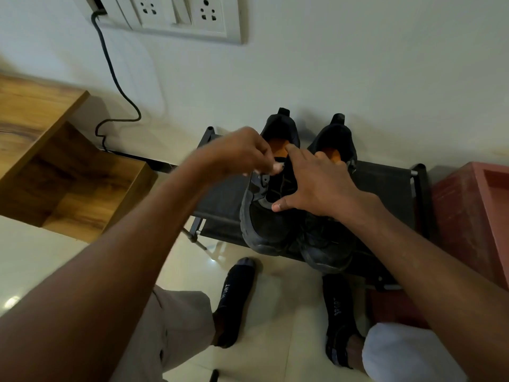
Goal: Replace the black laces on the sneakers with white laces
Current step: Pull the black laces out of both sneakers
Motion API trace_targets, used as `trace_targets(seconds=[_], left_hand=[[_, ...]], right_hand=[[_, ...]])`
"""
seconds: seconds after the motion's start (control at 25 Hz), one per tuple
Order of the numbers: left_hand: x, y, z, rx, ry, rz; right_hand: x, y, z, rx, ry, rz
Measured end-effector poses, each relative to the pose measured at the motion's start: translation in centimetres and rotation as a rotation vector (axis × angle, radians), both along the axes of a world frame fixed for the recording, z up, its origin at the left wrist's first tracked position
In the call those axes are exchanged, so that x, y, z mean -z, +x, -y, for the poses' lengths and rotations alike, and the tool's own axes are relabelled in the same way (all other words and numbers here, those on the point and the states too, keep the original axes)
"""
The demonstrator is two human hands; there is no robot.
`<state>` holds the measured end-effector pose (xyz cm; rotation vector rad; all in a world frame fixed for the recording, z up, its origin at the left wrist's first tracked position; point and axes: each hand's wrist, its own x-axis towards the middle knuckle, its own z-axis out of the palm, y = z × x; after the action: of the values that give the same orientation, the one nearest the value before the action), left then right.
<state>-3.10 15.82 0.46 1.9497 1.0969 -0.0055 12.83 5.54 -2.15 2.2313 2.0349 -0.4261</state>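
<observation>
Head view looks down on one low black rack (385, 183) set against a pale wall (330, 64), with two black sneakers on its top, side by side and touching, heels toward the wall and toes overhanging the near edge. One wooden cabinet (55, 166) stands at the left and one red box (473, 216) at the right, just beside the rack. One switch plate (176, 17) with two sockets is on the wall above, and one black cable (115, 78) hangs from it down to the floor (41, 257).

Two feet in black socks stand on the floor below the rack: the left sock (234, 299) and the right sock (338, 318), each printed with the word SPORT.

The left sneaker (264, 221) is the one being handled; the right sneaker (330, 244) lies partly under the right forearm. Both show orange insoles at their openings.

The right hand (316, 183) lies over the left sneaker with its fingers (296, 153) spread, the forefinger reaching toward the opening and the thumb pressing on the tongue area lower down. The left hand (242, 153) hovers over the same sneaker's upper eyelets, its fingers (272, 168) curled and pressed together in a pinch; a small pale piece shows at the tips, but what it is cannot be told. Blur hides whether any black lace runs through the eyelets.
</observation>
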Motion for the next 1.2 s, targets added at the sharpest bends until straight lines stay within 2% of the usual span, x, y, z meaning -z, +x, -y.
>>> trace_targets(seconds=[0.12,0.2,0.24,0.36,0.4,0.48,0.56,0.68,0.76,0.8,0.84,0.92,1.0,1.08,1.2], left_hand=[[-1.2,-1.8,-0.2,-0.083,-0.386,0.308],[-0.8,-1.6,0.4,-0.058,-0.404,0.283],[-0.6,-1.1,0.8,-0.04,-0.309,0.195],[0.3,0.6,1.3,0.092,0.156,-0.099],[0.5,0.9,1.4,0.136,0.256,-0.153],[0.7,1.2,1.4,0.143,0.322,-0.191],[0.2,0.9,1.2,0.051,0.258,-0.058],[-2.1,-0.4,0.4,-0.33,-0.147,0.425],[-2.4,-0.9,0.1,-0.496,-0.392,0.627],[-2.2,-0.9,0.3,-0.5,-0.383,0.608],[-1.7,-0.8,0.5,-0.437,-0.273,0.501],[-0.4,-0.3,0.9,-0.16,0.083,0.172],[0.6,0.5,1.4,0.103,0.289,-0.087],[1.5,0.9,1.5,0.165,0.316,-0.162],[1.4,1.1,1.2,0.069,0.257,-0.096]], right_hand=[[0.2,0.0,0.0,0.002,0.007,0.013],[0.2,-0.1,0.1,-0.002,0.015,0.015],[0.2,-0.1,0.1,-0.002,0.016,0.014],[0.3,-0.1,0.0,-0.004,0.01,0.017],[0.3,0.0,0.0,-0.005,0.011,0.018],[0.3,0.0,0.0,-0.002,0.012,0.02],[0.2,0.0,0.0,0.006,0.012,0.022],[0.1,-0.1,0.0,0.007,0.008,0.016],[0.0,-0.1,0.0,0.007,-0.001,0.016],[0.0,-0.1,0.0,0.008,-0.003,0.016],[-0.1,-0.1,0.1,0.008,-0.005,0.015],[0.0,-0.2,0.1,0.009,0.003,0.015],[0.1,-0.1,0.1,0.009,0.006,0.01],[0.1,-0.1,0.1,0.012,0.007,0.007],[0.0,0.0,0.1,0.014,0.004,-0.001]])
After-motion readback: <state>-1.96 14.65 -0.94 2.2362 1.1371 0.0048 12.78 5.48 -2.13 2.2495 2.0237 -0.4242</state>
